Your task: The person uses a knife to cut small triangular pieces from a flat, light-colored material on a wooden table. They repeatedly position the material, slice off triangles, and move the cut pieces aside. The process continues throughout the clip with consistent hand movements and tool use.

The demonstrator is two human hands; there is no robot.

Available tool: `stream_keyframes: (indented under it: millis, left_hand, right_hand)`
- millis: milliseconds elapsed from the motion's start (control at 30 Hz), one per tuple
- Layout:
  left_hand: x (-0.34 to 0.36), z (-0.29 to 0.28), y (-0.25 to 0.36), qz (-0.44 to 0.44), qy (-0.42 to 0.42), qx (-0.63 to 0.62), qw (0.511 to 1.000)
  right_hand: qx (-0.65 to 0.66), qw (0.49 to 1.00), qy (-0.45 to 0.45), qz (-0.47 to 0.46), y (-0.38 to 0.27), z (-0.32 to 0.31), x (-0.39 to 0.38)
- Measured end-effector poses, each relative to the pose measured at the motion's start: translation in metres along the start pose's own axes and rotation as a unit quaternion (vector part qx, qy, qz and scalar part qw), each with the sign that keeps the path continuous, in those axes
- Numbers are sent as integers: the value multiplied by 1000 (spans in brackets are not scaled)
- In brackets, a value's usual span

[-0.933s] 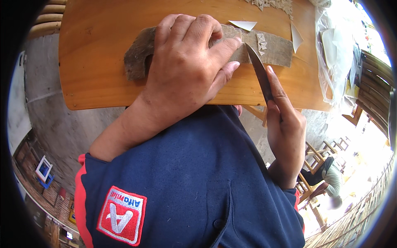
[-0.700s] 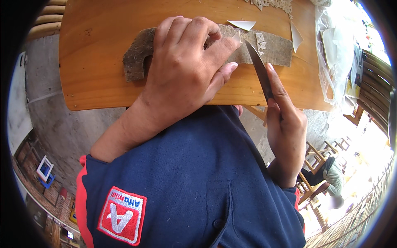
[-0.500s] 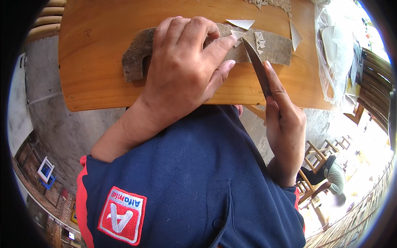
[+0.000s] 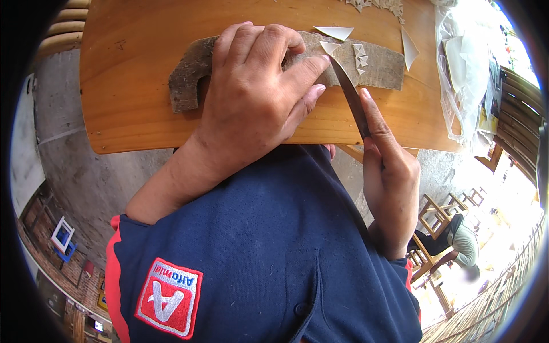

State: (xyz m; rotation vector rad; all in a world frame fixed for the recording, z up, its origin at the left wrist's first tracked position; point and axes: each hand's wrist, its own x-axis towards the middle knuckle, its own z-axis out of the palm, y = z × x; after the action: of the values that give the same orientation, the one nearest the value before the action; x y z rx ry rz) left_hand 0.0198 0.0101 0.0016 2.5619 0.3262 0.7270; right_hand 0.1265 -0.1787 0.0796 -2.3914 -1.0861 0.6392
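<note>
A worn, curved wooden board (image 4: pixel 377 70) with a hooked left end lies on the table. Over its middle rests my left hand (image 4: pixel 254 86), fingers bent and closed onto the board, thumb lying along the near side. Its extended finger reaches the lower tip of a thin white triangular piece (image 4: pixel 329 47). My right hand (image 4: pixel 392 166) is closed round a knife (image 4: pixel 351 97), one finger stretched along the back of the blade. The knife's tip sits beside that fingertip, just under the white piece. Several small cut triangles (image 4: pixel 360 59) lie on the board to the right.
Larger white pieces lie on the wooden table (image 4: pixel 137 74): one triangle (image 4: pixel 334 32) beyond the board, one sliver (image 4: pixel 409 48) to its right. A pile of small bits (image 4: pixel 380 6) is at the far edge. Clear plastic bags (image 4: pixel 454 74) hang at the right. Another person (image 4: pixel 460 243) bends by wooden stools.
The knife and my right hand have shifted slightly left, bringing the blade tip nearer my left fingertip. A small bit below the white piece no longer shows. My left hand stays almost still.
</note>
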Motion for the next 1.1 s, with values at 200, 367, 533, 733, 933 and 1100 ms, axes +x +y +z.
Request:
stream_keyframes:
  millis: [200,367,533,733,933,1100]
  left_hand:
    - [0,0,-1,4,-1,-4,1000]
    - [0,0,0,5,2,4,1000]
    - [0,0,0,4,5,3,1000]
    - [0,0,-1,7,10,2,1000]
    - [0,1,-2,6,13,-7,1000]
    - [1,5,-3,13,31,-16,999]
  right_hand:
    - [-22,1000,5,-17,3,-2,2]
    - [-37,999,6,-38,9,-4,2]
    - [-43,997,11,-57,16,-4,4]
    - [-94,993,14,-75,17,-5,6]
    - [-124,989,9,-80,13,-1,8]
    - [-60,998,-5,-19,9,-2,4]
